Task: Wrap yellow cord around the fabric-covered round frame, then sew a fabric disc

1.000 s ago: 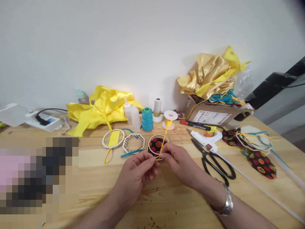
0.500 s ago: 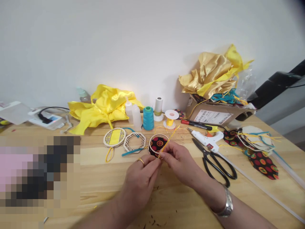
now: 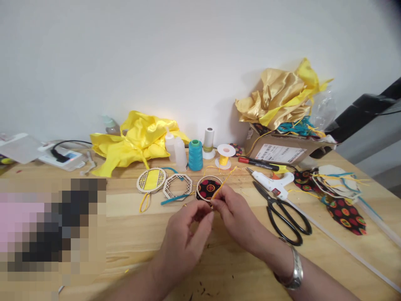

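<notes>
My left hand (image 3: 188, 234) and my right hand (image 3: 236, 213) meet at the middle of the wooden table (image 3: 131, 246). Both pinch a thin yellow cord (image 3: 224, 184) that slants up to the right from my fingers. Just behind my fingertips lies a round wooden hoop with black patterned fabric (image 3: 207, 188). Left of it lie a hexagonal wooden frame (image 3: 177, 186) and an oval wooden frame with yellow fabric (image 3: 151, 180). A small spool of yellow cord (image 3: 224, 156) stands beyond the hoop.
Black scissors (image 3: 283, 215) and a white glue gun (image 3: 272, 182) lie to the right. A teal thread cone (image 3: 195, 155), bottles and yellow satin (image 3: 134, 142) stand at the back. A cardboard box (image 3: 282, 150) with gold fabric and patterned fabric scraps (image 3: 344, 211) sit far right.
The cord's free end has swung from upright to slanting right. My left hand has turned and curled lower, and my right hand has shifted slightly right.
</notes>
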The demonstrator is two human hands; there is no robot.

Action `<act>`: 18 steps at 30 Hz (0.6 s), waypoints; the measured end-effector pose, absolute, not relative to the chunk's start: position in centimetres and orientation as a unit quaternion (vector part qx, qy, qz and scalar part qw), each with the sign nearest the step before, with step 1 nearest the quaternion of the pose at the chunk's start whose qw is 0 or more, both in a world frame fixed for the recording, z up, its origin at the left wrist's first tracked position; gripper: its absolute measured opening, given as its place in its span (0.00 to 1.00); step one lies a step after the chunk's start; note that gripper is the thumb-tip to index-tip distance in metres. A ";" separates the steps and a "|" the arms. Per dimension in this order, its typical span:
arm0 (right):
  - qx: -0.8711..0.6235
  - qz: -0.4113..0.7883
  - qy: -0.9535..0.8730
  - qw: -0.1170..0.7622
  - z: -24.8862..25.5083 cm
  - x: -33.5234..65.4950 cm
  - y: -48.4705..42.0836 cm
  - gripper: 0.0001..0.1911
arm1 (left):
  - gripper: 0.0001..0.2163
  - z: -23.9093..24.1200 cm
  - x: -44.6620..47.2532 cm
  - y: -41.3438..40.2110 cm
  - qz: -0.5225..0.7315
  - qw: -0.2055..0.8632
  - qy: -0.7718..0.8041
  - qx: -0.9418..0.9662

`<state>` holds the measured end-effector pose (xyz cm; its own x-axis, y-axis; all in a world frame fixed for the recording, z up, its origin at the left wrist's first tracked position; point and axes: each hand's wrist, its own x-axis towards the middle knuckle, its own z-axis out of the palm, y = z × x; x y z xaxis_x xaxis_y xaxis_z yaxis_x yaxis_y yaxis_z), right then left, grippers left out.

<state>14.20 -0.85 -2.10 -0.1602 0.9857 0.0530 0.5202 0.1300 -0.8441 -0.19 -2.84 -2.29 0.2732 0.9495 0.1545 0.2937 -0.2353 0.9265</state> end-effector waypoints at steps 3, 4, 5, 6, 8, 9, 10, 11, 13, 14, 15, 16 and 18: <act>-0.554 0.361 -0.676 0.325 -1.8 14.3 -0.8 0.05 | 0.05 -1.9 0.0 -2.2 0.399 0.549 0.501 0.537; -0.553 0.364 -0.676 0.324 -1.7 14.4 -0.8 0.05 | 0.06 -1.9 0.0 -1.9 0.393 0.573 0.504 0.513; -0.551 0.366 -0.677 0.322 -1.6 14.4 -0.8 0.06 | 0.06 -1.9 0.0 -1.7 0.384 0.588 0.506 0.501; -0.550 0.368 -0.678 0.321 -1.6 14.4 -0.8 0.06 | 0.06 -1.8 -0.1 -1.6 0.377 0.594 0.508 0.498; -0.550 0.370 -0.678 0.318 -1.5 14.4 -0.8 0.06 | 0.07 -1.8 -0.2 -1.4 0.368 0.587 0.518 0.502; -0.550 0.371 -0.678 0.317 -1.4 14.3 -0.8 0.06 | 0.07 -1.7 -0.3 -1.4 0.365 0.578 0.527 0.505; -0.549 0.373 -0.678 0.316 -1.4 14.3 -0.7 0.06 | 0.07 -1.7 -0.3 -1.4 0.361 0.571 0.535 0.507; -0.547 0.375 -0.678 0.316 -1.3 14.3 -0.7 0.06 | 0.07 -1.6 -0.4 -1.4 0.359 0.565 0.542 0.508; -0.542 0.380 -0.679 0.318 -1.2 14.4 -0.5 0.06 | 0.06 -1.6 -0.5 -1.4 0.356 0.563 0.547 0.507; -0.539 0.383 -0.678 0.320 -1.2 14.4 -0.5 0.06 | 0.06 -1.6 -0.5 -1.4 0.355 0.569 0.545 0.503; -0.536 0.387 -0.678 0.322 -1.1 14.5 -0.4 0.06 | 0.06 -1.6 -0.5 -1.4 0.355 0.579 0.540 0.498; -0.533 0.394 -0.676 0.323 -1.0 14.6 -0.4 0.06 | 0.06 -1.7 -0.6 -1.3 0.356 0.591 0.532 0.490; -0.527 0.416 -0.669 0.319 -0.9 14.8 -0.3 0.05 | 0.06 -1.9 -0.6 -1.3 0.360 0.622 0.512 0.471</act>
<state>14.78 -0.30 -0.86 -0.2424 0.9701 -0.0116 0.4397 0.0992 -0.8926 -0.61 -1.26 -1.91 0.2173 0.9298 -0.2971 0.0350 0.2967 0.9543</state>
